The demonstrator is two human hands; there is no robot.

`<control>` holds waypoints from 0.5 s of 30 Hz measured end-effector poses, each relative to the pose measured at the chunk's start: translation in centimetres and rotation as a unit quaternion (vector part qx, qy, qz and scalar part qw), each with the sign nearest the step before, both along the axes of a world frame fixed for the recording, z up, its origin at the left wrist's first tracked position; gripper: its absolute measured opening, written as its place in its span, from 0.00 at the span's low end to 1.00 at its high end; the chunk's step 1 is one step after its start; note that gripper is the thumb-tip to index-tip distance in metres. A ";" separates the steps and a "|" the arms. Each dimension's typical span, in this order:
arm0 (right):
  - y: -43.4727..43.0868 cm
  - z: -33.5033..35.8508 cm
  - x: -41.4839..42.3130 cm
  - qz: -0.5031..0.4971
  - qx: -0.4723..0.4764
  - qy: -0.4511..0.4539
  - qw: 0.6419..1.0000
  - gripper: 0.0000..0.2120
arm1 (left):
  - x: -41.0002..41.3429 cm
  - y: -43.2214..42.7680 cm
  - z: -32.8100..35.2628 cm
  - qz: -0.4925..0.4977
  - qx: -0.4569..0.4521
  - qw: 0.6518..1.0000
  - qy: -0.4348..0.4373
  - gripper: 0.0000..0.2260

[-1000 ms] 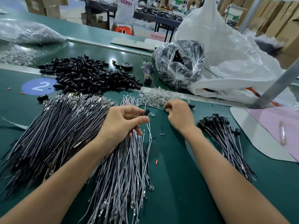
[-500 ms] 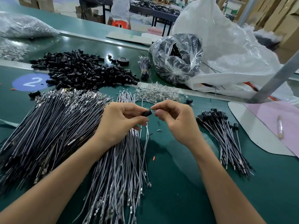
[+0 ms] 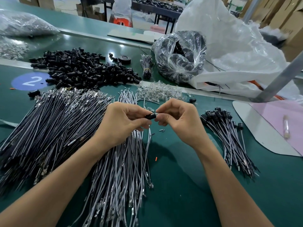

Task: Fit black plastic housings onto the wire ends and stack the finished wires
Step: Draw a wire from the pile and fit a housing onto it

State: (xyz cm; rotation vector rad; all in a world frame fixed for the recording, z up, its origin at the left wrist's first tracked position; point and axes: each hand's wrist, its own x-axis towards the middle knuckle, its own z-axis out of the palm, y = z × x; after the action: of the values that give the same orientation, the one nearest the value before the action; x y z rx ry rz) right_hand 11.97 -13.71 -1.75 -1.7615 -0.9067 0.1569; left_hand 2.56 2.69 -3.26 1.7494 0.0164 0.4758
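Pinching a black plastic housing (image 3: pixel 150 115) between thumb and forefinger, the left hand (image 3: pixel 121 123) holds it in the air above the pale wire pile (image 3: pixel 121 169), other fingers curled under. The right hand (image 3: pixel 180 122) meets it from the right, thumb and index tips closed on something small and shiny at the housing's open end; terminal or bulb, too small to tell. The housing looks light, rigid and smooth, so probably easy to fumble: best gripped on the barrel sides, mouth left free. The wire is likely thin and floppy, so hold it close behind the metal tip or it buckles on the push. The finished wire stack (image 3: pixel 229 138) lies right of the hands and the loose housing heap (image 3: pixel 85 69) far left, both on the green table (image 3: pixel 180 185).
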 end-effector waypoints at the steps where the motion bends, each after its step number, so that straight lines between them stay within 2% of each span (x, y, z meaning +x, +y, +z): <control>1: -0.1 0.0 0.1 0.008 0.004 0.006 1.000 0.11 | 0.0 0.0 0.0 -0.005 -0.001 1.000 0.001 0.11; 4: -0.2 -0.2 0.2 0.030 0.013 0.010 0.999 0.15 | -0.1 0.0 0.2 -0.020 0.003 1.000 0.005 0.10; 9: -0.4 -0.2 0.0 0.065 0.022 0.035 0.997 0.15 | -0.6 0.0 0.5 -0.057 0.026 0.998 0.002 0.10; 15: -0.5 0.1 -0.3 0.086 0.052 0.067 0.993 0.17 | -0.6 -0.1 0.5 -0.069 -0.006 0.997 -0.014 0.10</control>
State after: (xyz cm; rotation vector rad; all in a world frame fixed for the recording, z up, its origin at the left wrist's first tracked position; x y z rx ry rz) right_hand 11.72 -14.20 -1.69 -1.5570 -0.9524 0.3299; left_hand 1.98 2.56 -2.77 1.7189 -0.1209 0.3971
